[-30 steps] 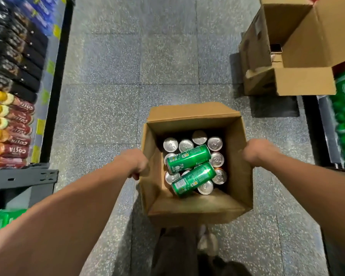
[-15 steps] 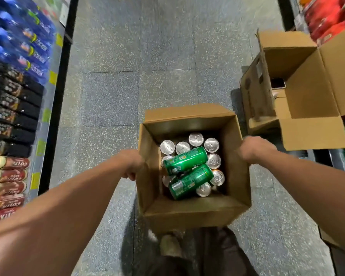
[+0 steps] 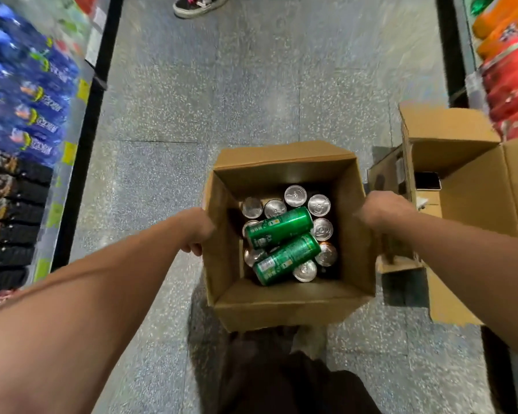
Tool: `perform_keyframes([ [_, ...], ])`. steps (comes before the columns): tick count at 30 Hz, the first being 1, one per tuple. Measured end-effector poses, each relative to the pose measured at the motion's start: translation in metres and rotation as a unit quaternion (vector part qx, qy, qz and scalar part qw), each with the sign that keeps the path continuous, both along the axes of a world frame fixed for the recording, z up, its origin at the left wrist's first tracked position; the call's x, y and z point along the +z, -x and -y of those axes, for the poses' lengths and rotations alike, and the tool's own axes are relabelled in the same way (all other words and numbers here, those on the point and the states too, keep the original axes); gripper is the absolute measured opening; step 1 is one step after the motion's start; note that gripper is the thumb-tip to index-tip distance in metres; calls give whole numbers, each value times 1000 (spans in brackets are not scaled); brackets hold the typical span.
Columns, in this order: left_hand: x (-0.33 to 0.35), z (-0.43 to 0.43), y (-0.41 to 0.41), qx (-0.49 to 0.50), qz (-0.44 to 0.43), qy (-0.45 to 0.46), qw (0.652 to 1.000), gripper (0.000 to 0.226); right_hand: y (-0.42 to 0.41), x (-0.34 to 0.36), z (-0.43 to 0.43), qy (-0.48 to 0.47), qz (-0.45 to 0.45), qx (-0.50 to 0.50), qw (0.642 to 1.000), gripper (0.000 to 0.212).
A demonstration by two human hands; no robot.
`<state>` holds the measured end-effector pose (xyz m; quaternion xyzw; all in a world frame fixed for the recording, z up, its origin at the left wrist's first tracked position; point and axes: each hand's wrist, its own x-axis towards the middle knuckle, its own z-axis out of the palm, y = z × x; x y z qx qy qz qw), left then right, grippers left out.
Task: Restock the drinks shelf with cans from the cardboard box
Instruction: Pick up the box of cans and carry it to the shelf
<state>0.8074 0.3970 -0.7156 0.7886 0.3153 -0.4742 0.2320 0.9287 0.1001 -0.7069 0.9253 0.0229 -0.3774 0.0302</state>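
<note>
I carry an open cardboard box (image 3: 290, 306) above the aisle floor. My left hand (image 3: 196, 231) grips its left wall, fingers curled under the edge. On the opposite wall, my right hand (image 3: 380, 212) grips the box. Inside stand several cans (image 3: 295, 195) with silver tops up. Two green cans (image 3: 278, 227) lie on their sides across them. A drinks shelf (image 3: 21, 121) with blue and dark bottles runs along the left.
A second open cardboard box (image 3: 473, 204) sits on the floor at the right, close to my right hand. Behind it is a shelf of red and orange packs (image 3: 509, 85). Another person's shoe (image 3: 199, 4) shows far ahead. Grey speckled floor (image 3: 222, 85) stretches between the shelves.
The view has moved forward along the aisle: the left shelf now shows blue bottles, the second box lies nearer, and a shoe has come into view. Both hands keep their grip on the box.
</note>
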Motion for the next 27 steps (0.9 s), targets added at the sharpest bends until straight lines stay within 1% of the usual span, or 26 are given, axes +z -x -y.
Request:
perform_keyframes([
  [3,0,-18,-52,-21,-8,6,1000,25,-44,3,-13,12,-5,-3,1000,30],
  [6,-3,-36,-100,-33,4,19,999,26,-84,2,-23,20,-7,-16,1000,31],
  [9,-5,-50,-147,-48,19,30,998,29,-122,3,-32,36,-21,10,999,31],
  [11,-6,-59,-178,-62,23,27,997,28,-148,4,-39,41,-20,15,999,28],
  [13,-4,-65,-209,-72,16,26,997,26,-173,4,-42,41,-12,5,999,25],
  [15,-1,-69,-241,-83,8,27,996,24,-199,5,-46,40,-1,-16,999,31],
  [18,2,-74,-291,-88,5,23,996,24,-244,3,-50,28,-14,-50,998,37],
  [19,3,-75,-308,-92,3,21,996,25,-259,1,-51,24,-19,-55,998,35],
  [22,2,-75,-359,-94,-9,22,995,23,-308,-2,-52,19,-21,-65,998,18],
  [23,1,-75,-374,-90,-12,21,996,23,-325,-3,-53,14,-17,-69,997,16],
  [27,-1,-70,-434,-70,-25,14,997,28,-387,-2,-55,20,-24,-73,997,32],
])
